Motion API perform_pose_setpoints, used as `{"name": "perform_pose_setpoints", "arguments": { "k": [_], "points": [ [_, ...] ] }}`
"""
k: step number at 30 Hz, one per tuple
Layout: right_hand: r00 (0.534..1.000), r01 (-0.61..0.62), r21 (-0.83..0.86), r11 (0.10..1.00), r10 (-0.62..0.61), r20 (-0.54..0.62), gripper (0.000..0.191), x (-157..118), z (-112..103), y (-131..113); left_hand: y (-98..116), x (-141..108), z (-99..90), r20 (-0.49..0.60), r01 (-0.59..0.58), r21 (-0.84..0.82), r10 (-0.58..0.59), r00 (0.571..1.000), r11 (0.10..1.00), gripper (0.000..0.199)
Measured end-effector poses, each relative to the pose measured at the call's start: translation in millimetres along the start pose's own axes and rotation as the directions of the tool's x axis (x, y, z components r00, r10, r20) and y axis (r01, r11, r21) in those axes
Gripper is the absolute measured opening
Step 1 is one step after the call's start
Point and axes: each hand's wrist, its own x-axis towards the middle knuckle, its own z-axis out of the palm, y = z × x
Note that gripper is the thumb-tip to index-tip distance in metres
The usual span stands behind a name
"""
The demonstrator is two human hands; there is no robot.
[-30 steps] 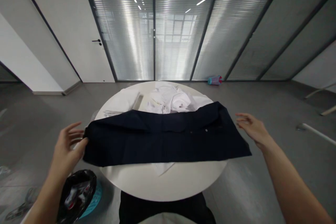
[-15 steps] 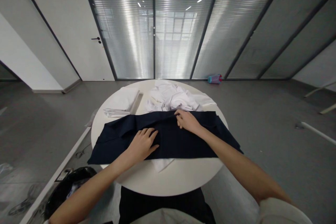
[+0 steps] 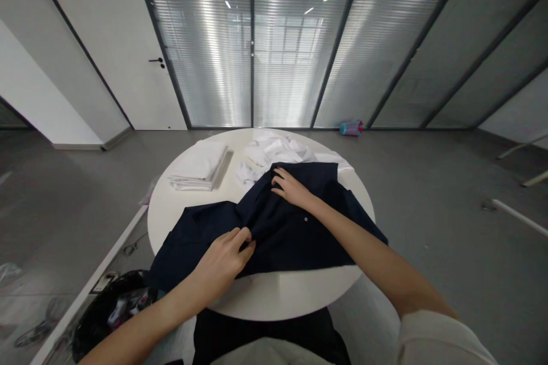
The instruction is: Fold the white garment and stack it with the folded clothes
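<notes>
A navy garment [image 3: 278, 245] is spread unevenly across the middle of the frame, over the near part of the round white bench [image 3: 299, 295]. Just left of the frame's centre, the left hand [image 3: 225, 254] is nearly closed, with a pinch of the cloth held between thumb and fingers. Near the garment's upper edge, the right hand [image 3: 293, 189] is half open, its fingers loosely bent on the cloth; whether any is gripped cannot be told.

Creases could be set into the garment if it is pressed flat while bunched between the hands. Its lower-left end hangs past the bench edge beside the lined bin [image 3: 92, 319], so the cloth might be dragged off or soiled if it is let slip that way. The crumpled white cloth [image 3: 278, 149] lies against its upper edge and could be caught underneath; the folded white stack [image 3: 199, 165], upper left, could be knocked by a wide sweep.
</notes>
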Motion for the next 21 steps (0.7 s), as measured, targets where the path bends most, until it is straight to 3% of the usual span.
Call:
{"name": "perform_pose_setpoints", "arguments": {
  "k": [2,5,7,10,12,14,16,19,21],
  "points": [
    [1.000,-0.003,-0.078,0.997,0.002,-0.009,0.006,3.1,2.7,1.4,3.8,-9.6,-10.0,-0.025,-0.059,-0.076,0.057,0.998,0.995,0.025],
    [1.000,0.007,-0.162,0.987,-0.009,-0.012,0.011,4.9,-1.1,-4.8,12.2,-24.2,-31.4,0.120,-0.112,-0.321,0.158,0.980,0.940,0.017],
    [1.000,0.013,-0.205,0.979,-0.017,-0.021,0.010,2.9,-9.9,-16.0,14.9,-31.5,-43.4,0.257,-0.056,-0.474,0.199,0.946,0.879,0.008],
    [0.997,0.083,-0.207,0.975,-0.081,0.017,0.011,-4.2,-28.7,-39.1,8.0,-34.2,-46.3,0.347,0.087,-0.593,0.156,0.925,0.801,0.028],
    [0.968,0.200,-0.081,0.976,-0.184,0.168,0.015,-10.9,-37.4,-53.7,-2.4,-30.8,-37.6,0.293,0.164,-0.567,0.012,0.956,0.807,0.032],
    [0.900,0.274,0.091,0.957,-0.289,0.326,0.029,-18.2,-37.6,-64.7,-13.5,-25.1,-24.5,0.194,0.213,-0.480,-0.135,0.972,0.851,0.035],
    [0.867,0.284,0.128,0.950,-0.311,0.390,0.036,-25.3,-30.4,-72.3,-21.8,-19.7,-11.6,0.138,0.231,-0.396,-0.191,0.972,0.888,0.040],
    [0.895,0.287,-0.051,0.956,-0.250,0.369,0.020,-34.1,-21.8,-80.4,-28.9,-16.2,1.9,0.143,0.238,-0.305,-0.203,0.969,0.922,0.054],
    [0.932,0.275,-0.129,0.953,-0.231,0.280,0.020,-39.1,-28.2,-84.8,-33.1,-17.7,7.1,0.137,0.260,-0.252,-0.232,0.963,0.932,0.067]
  ]
}}
